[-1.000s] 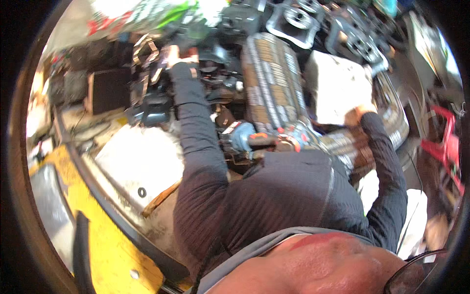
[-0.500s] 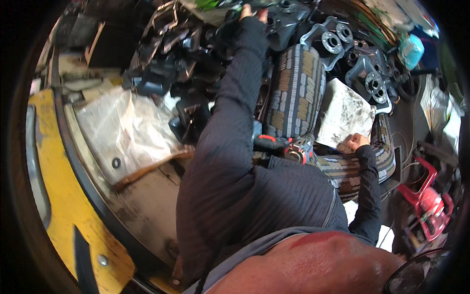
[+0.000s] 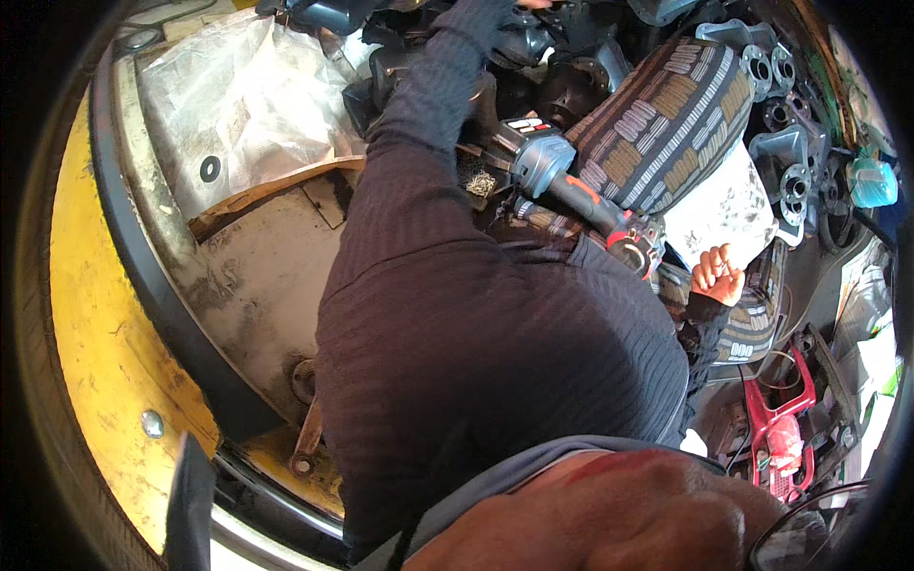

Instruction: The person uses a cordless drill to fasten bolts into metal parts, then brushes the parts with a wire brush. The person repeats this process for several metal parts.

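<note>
Lying just beyond the empty right grip (image 3: 719,274), fingers loosely parted: white pad (image 3: 725,211). Left grip (image 3: 534,4), cropped: cannot tell.

You wear a dark, long-sleeved top (image 3: 495,324) with fine ribbing.
Your left sleeve (image 3: 409,124) gathers in soft folds; your right sleeve (image 3: 700,338), the same dark fabric, reaches the wrist, leaving your right hand (image 3: 716,276) bare. A grey neckband (image 3: 571,443) curves across the top's edge.
</note>
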`<control>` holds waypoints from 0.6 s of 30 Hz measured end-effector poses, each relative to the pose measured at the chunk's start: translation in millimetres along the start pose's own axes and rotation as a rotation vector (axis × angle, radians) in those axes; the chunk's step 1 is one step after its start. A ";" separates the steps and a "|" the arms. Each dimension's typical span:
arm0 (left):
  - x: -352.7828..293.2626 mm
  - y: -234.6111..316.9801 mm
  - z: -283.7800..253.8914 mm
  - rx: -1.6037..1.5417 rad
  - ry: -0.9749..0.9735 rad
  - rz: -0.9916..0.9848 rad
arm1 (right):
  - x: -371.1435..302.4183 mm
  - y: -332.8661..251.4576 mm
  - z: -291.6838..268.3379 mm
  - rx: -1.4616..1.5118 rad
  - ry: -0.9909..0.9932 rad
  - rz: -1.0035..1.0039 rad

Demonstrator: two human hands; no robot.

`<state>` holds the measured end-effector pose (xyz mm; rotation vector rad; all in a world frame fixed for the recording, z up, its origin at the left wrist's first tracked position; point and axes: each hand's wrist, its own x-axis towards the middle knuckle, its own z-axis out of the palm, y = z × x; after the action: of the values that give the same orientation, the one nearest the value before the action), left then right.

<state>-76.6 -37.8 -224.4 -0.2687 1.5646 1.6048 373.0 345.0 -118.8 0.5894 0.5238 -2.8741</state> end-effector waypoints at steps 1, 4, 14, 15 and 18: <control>-12.3 -25.1 -18.3 0.206 0.042 -0.045 | 0.5 0.8 1.3 -0.020 0.001 -0.016; -55.3 -128.3 -26.6 1.163 0.088 -0.242 | 0.6 -0.4 3.2 -0.034 0.139 -0.039; -143.4 -258.7 -14.2 1.463 0.642 -0.438 | -13.6 -19.0 9.3 -0.048 0.247 -0.181; -146.2 -256.3 -24.8 1.474 0.696 -0.377 | -15.4 -18.1 8.0 -0.023 0.245 -0.188; -151.1 -260.9 -44.3 1.165 0.726 -0.397 | -18.4 -15.7 3.0 0.038 0.249 -0.222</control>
<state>176.6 -179.7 -317.0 -0.4820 2.5070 0.0988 385.2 360.0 -104.0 0.9614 0.6060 -3.0401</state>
